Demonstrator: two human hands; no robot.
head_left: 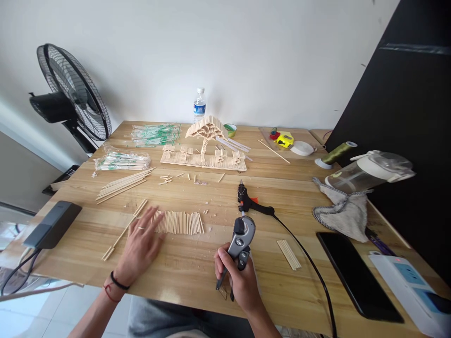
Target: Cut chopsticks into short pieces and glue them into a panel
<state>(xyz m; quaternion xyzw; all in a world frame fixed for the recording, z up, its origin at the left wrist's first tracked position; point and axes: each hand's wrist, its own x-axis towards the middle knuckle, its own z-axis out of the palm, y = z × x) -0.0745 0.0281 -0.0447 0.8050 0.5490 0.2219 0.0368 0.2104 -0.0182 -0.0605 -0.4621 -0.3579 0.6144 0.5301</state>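
My left hand (141, 244) lies flat on the wooden table (183, 267), fingers spread, with the fingertips touching the left end of a row of short cut wooden sticks (180, 222). My right hand (237, 278) grips a grey pair of cutters (241, 241) upright, jaws pointing away from me. A black glue gun (251, 202) lies just beyond the cutters, its cable trailing to the right. A small bundle of cut sticks (289, 254) lies right of my right hand.
At the back stands a stick model of a tree on a slatted base (204, 150), with wrapped chopsticks (121, 160), loose long sticks (121, 184) and a water bottle (199, 105). A phone (355, 277), cloth (343, 209), jug (369, 171) and power strip (412, 281) lie right; a fan (70, 96) stands left.
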